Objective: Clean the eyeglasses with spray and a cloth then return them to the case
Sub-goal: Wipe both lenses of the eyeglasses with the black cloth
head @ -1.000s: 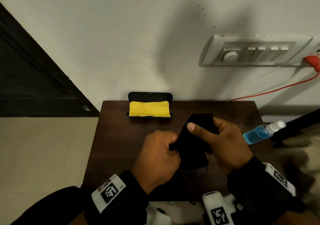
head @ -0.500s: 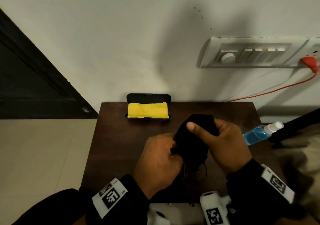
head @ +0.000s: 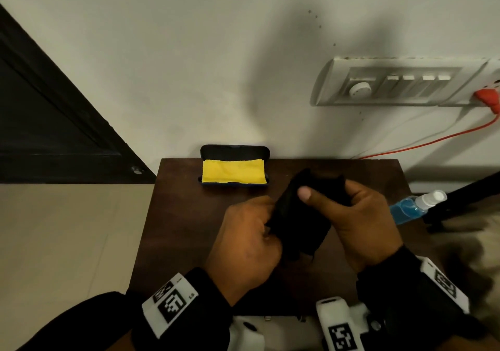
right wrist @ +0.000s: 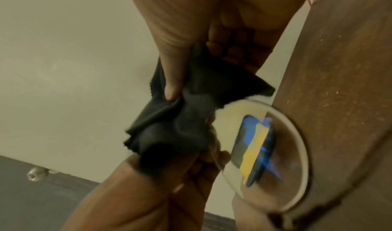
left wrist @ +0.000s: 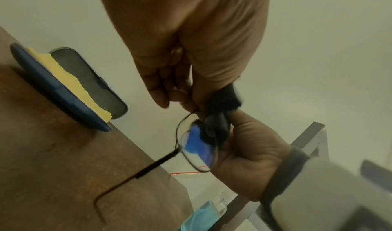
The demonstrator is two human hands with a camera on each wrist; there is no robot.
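Above the middle of the brown table (head: 184,231), my right hand (head: 359,223) holds a black cloth (head: 300,223) with its thumb pressed on the fabric (right wrist: 182,117). Thin-rimmed eyeglasses (left wrist: 197,142) lie wrapped in the cloth, and my left hand (head: 246,245) pinches the frame at the rim. One lens (right wrist: 267,154) and a temple arm (left wrist: 135,176) stick out below. The open blue case (head: 234,166) with a yellow cloth (head: 233,170) inside stands at the table's back edge. A spray bottle (head: 414,206) of blue liquid lies at the right edge.
A wall rises right behind the table, with a switch panel (head: 400,85) and an orange cable (head: 433,142) at the right. A dark door (head: 48,123) is at the left, with tiled floor (head: 67,242) below it. A black bar (head: 470,196) lies beyond the bottle.
My right thumb and the black cloth have shifted slightly over the glasses while both hands stay in the same spot. The case and bottle have not moved.
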